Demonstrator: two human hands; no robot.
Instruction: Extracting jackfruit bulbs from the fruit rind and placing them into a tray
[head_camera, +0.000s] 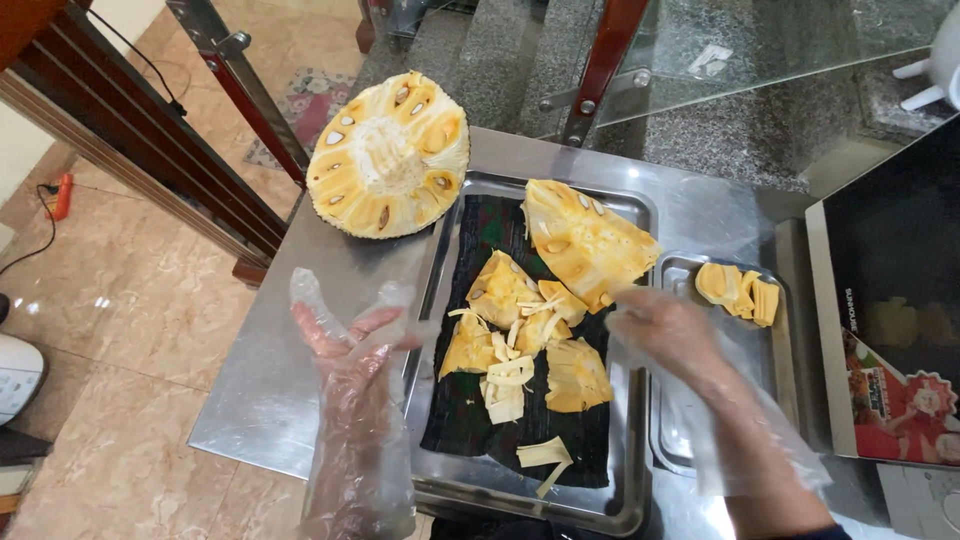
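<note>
Neither grip holds anything. The left hand (345, 345), gloved in loose plastic, hangs spread over the steel desk (270, 390) at lower left, beside the tray (520, 495). The right hand (665, 330), right of centre, hovers slack, nearest the big jackfruit wedge (585, 240), which lies just up-left, long axis running toward upper left.
</note>
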